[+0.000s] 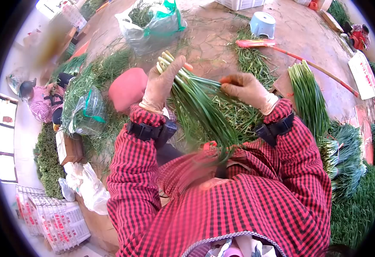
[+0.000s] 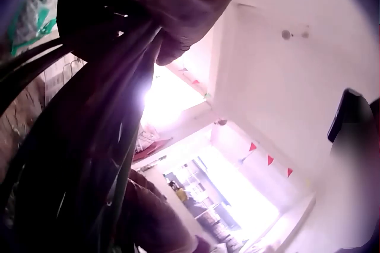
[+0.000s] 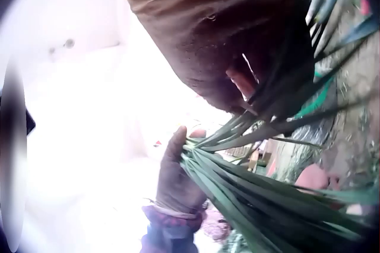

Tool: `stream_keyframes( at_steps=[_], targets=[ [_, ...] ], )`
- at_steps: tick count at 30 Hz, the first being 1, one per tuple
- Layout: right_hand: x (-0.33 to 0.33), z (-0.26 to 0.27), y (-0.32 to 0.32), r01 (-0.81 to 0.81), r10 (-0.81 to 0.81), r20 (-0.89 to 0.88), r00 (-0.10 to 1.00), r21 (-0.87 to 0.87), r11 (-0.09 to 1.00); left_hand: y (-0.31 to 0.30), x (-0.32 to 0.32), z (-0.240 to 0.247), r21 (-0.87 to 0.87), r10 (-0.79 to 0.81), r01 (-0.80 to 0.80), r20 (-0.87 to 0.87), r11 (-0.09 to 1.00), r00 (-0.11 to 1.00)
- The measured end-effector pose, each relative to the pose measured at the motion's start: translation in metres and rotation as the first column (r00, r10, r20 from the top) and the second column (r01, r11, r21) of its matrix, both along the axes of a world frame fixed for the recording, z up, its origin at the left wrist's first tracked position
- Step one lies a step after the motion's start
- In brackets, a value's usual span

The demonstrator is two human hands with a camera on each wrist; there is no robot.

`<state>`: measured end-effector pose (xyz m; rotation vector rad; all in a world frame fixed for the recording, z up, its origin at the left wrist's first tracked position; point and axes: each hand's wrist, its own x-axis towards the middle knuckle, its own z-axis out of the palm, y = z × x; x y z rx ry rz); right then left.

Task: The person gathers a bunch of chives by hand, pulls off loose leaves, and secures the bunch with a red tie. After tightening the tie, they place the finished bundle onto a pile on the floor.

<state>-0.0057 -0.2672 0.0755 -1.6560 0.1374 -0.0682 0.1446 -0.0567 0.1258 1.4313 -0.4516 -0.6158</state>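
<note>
My gloved left hand (image 1: 161,85) grips a bunch of garlic chives (image 1: 200,107) near its white stem ends. The long green leaves hang down toward my lap. At the right side of the bunch, my gloved right hand (image 1: 248,90) pinches a few chive stalks (image 1: 209,82) that stretch across from it. Bare fingertips show through both gloves. The right wrist view has the left hand (image 3: 178,179) around the gathered stalks, with leaves fanning out to the lower right. In the left wrist view, dark leaves (image 2: 77,140) cover much of the frame.
Loose greens (image 1: 247,115) litter the floor ahead. A white bag (image 1: 129,36), a pink rounded object (image 1: 128,88), a blue stool (image 1: 263,25) and a red broom (image 1: 256,43) stand or lie around. Chive bundles (image 1: 309,98) are stacked on the right. Another person (image 1: 43,100) sits at left.
</note>
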Motion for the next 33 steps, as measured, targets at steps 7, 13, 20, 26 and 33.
stream_keyframes(
  at_steps=[7,13,20,26,33],
  targets=[
    [-0.003,0.048,0.067,0.288,0.238,0.464,0.853,-0.799,0.527,-0.025,0.002,0.017,0.125,0.09,-0.114,0.185,0.986,0.979],
    [0.0,-0.031,0.048,-0.05,0.128,0.008,0.992,-0.895,0.444,-0.019,0.018,0.028,-0.01,0.24,-0.24,0.091,0.971,0.966],
    [-0.012,0.018,0.03,0.156,0.017,0.211,0.977,-0.774,0.613,-0.015,0.036,0.016,-0.034,0.311,-0.31,0.059,0.95,0.948],
    [0.018,0.002,0.057,0.297,0.114,0.359,0.926,-0.882,0.365,-0.036,0.018,0.017,-0.063,0.198,-0.192,0.106,0.979,0.974],
    [-0.022,-0.02,-0.019,-0.293,0.141,-0.26,0.955,-0.768,0.57,0.004,0.036,0.035,-0.092,0.286,-0.28,0.057,0.955,0.957]
  ],
)
